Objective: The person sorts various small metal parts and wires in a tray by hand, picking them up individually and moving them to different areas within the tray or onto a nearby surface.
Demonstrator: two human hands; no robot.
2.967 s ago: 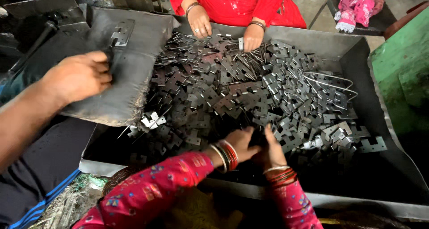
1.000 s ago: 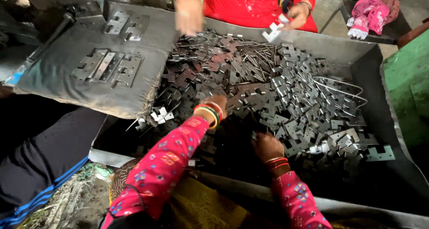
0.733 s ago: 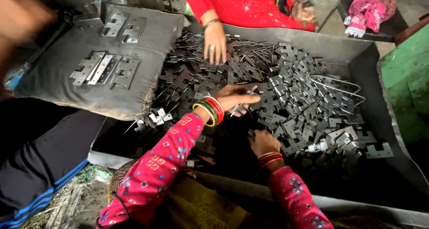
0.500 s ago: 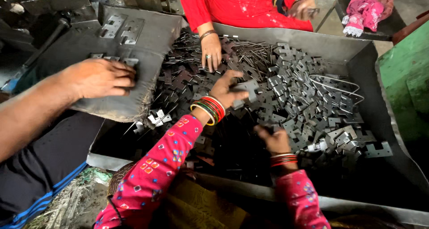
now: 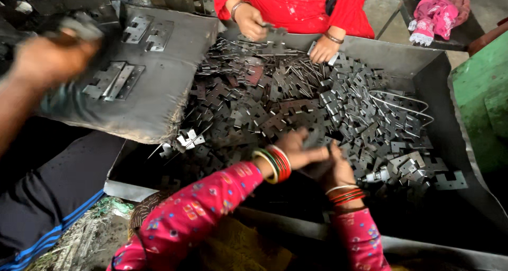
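Note:
My left hand [image 5: 299, 152], with coloured bangles on a pink flowered sleeve, reaches right and meets my right hand [image 5: 338, 170] at the near side of a big metal tray [image 5: 407, 57]. Both hands close on a dark flat metal hinge piece [image 5: 319, 168], which is mostly hidden between them. A heap of similar dark hinge pieces [image 5: 296, 96] fills the tray just beyond my fingers.
A person in red across the tray has one hand [image 5: 248, 22] lifted with a piece and the other hand [image 5: 321, 50] on the heap. On the left, another person's blurred hand [image 5: 47, 59] is over a grey pad [image 5: 159, 96] bearing assembled hinges [image 5: 114, 80]. A green block [image 5: 481, 102] stands at the right.
My left hand has pulled back from the heap with a piece and joined my right hand. The left person's hand lifted off the pad. The red-clad person's hand rose from the heap.

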